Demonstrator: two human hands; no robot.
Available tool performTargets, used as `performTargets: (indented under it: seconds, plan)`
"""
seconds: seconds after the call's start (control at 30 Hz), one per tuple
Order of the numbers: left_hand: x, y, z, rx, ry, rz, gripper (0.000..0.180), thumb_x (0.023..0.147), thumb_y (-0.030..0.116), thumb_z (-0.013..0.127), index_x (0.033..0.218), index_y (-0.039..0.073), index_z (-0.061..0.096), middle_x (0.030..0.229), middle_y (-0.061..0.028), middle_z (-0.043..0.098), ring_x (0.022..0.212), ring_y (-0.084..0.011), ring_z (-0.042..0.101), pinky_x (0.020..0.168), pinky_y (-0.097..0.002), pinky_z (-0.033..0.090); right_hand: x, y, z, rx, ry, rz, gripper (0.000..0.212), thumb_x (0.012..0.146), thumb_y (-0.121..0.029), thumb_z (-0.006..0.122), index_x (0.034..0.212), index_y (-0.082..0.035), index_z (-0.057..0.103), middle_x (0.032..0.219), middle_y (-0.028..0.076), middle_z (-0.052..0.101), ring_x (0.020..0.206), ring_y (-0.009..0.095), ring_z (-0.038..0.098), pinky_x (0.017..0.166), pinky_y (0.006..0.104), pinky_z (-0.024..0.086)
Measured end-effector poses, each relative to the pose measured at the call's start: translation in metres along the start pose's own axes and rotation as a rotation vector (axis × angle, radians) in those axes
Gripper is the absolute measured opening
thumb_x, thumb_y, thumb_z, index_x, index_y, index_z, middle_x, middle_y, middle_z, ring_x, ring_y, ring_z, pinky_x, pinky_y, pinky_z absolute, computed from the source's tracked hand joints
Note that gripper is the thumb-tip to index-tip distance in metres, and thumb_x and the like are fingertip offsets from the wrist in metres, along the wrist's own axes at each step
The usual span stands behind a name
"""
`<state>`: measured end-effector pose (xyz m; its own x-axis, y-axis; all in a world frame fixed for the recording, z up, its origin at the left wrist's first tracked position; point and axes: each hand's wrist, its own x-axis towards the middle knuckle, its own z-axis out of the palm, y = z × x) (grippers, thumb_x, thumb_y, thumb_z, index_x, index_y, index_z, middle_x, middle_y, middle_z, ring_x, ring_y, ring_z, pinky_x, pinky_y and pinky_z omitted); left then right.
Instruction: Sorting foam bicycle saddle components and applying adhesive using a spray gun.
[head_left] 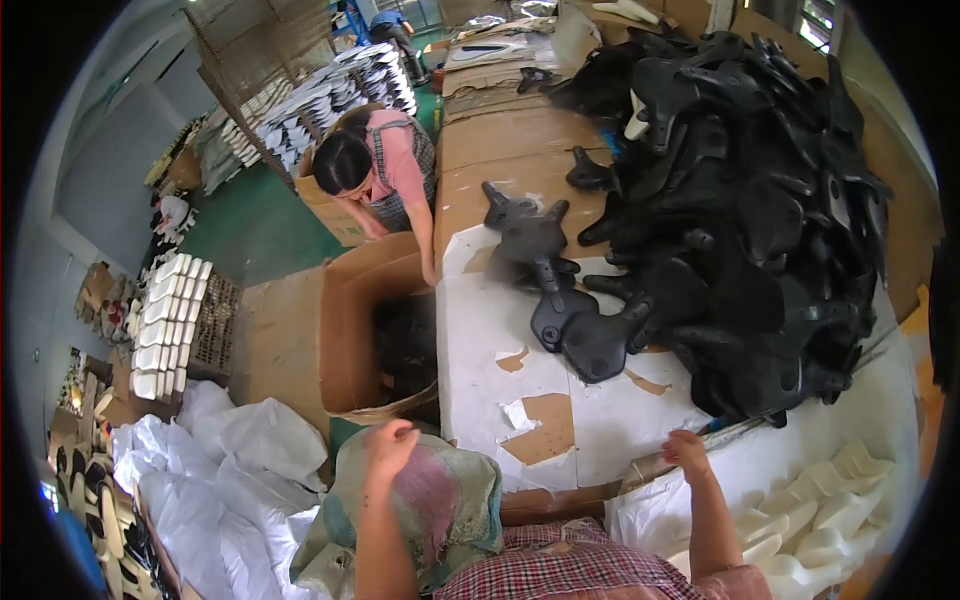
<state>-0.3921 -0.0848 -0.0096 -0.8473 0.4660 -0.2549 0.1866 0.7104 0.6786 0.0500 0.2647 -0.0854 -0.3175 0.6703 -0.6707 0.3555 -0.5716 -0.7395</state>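
My left hand (390, 447) is raised above a patterned cloth (460, 500), beside the near edge of an open cardboard box (350, 375). Its fingers are curled, and I see nothing in them. Over the near right of the table, my right hand (685, 450) hovers with bent fingers and nothing visible in it. Ahead of it rises a large heap of black moulded pieces (760, 215) with stubby arms. A few similar black pieces (597, 345) lie at the heap's left edge on torn white sheeting (490, 400). Dark pieces (405, 345) lie inside the box.
Across the box, another person (395, 165) leans over with an arm at its rim. Cream moulded pieces (825, 500) lie at the near right. White bags (225, 480) bulge at the left. Stacked cream pieces (170, 325) stand behind them, on the green floor's (255, 240) near side.
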Motion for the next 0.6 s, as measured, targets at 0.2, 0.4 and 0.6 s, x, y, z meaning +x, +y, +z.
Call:
performTargets:
  seconds: [0.2,0.4,0.6]
  plan:
    - [0.02,0.026,0.042,0.052,-0.174,0.037,0.031,0.076,0.026,0.067,0.098,0.004,0.064,0.082,-0.0081,0.065,0.075,-0.0166,0.06,0.069,-0.0291,0.048,0.044,0.004,0.002,0.289,0.046,0.071,0.028,0.086,-0.019,0.054,0.109,-0.003,0.053,0.088,0.012,0.062,0.073,0.024,0.062,0.064,0.0351,0.052]
    - [0.033,0.038,0.062,0.047,-0.304,-0.085,0.034,0.075,0.028,0.068,0.1,0.005,0.064,0.083,-0.0098,0.065,0.075,-0.0203,0.062,0.069,-0.0308,0.049,0.087,-0.032,0.045,0.324,0.073,0.023,0.029,0.086,-0.021,0.055,0.109,-0.004,0.052,0.097,0.012,0.06,0.085,0.023,0.059,0.073,0.0349,0.049]
    - [0.081,-0.008,0.102,-0.119,-0.328,-0.167,0.035,0.075,0.029,0.068,0.1,0.005,0.064,0.084,-0.0084,0.064,0.075,-0.0175,0.062,0.062,-0.0298,0.05,0.154,-0.051,0.071,0.309,0.089,-0.028,0.045,0.084,-0.033,0.062,0.117,-0.005,0.05,0.109,0.01,0.057,0.092,0.021,0.055,0.08,0.0344,0.046]
